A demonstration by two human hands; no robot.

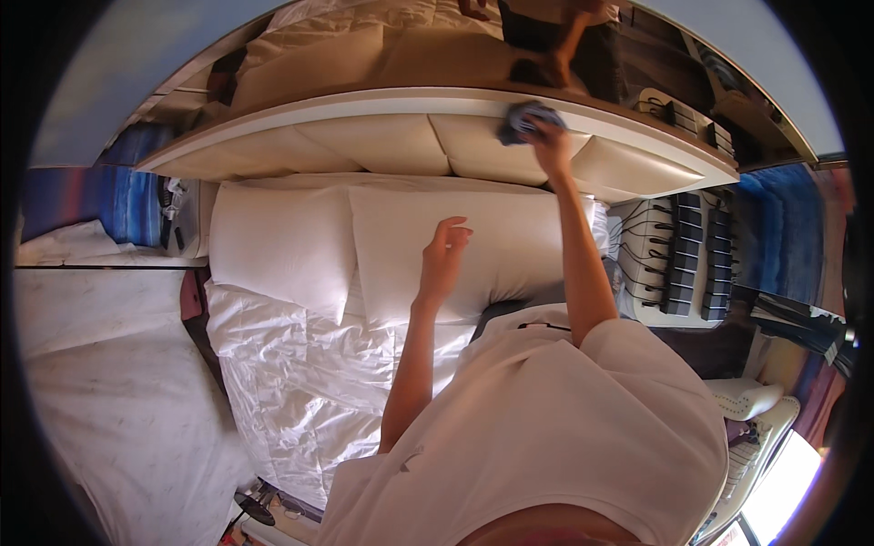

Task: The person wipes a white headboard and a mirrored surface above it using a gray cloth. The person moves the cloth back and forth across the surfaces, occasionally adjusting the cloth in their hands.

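My right hand (pixel 550 146) is stretched far forward, closed on a dark grey cloth (pixel 526 121). The cloth lies against the top of the padded cream headboard (pixel 382 144), by its pale rim; hand and cloth are slightly blurred. Over the right-hand white pillow (pixel 510 241) hovers my left hand (pixel 444 246), its fingers loosely curled and apart, holding nothing. Another white pillow (pixel 278 246) lies to its left. Above the headboard a glossy mirror-like panel (pixel 437 55) reflects the bed and an arm.
A white side table (pixel 637 241) at the right bears rows of black box-shaped devices (pixel 681 255) with cables. Rumpled white bedding (pixel 291 373) spreads below the pillows. At far left is a pale marbled surface (pixel 109 364); a white chair (pixel 751 400) stands at lower right.
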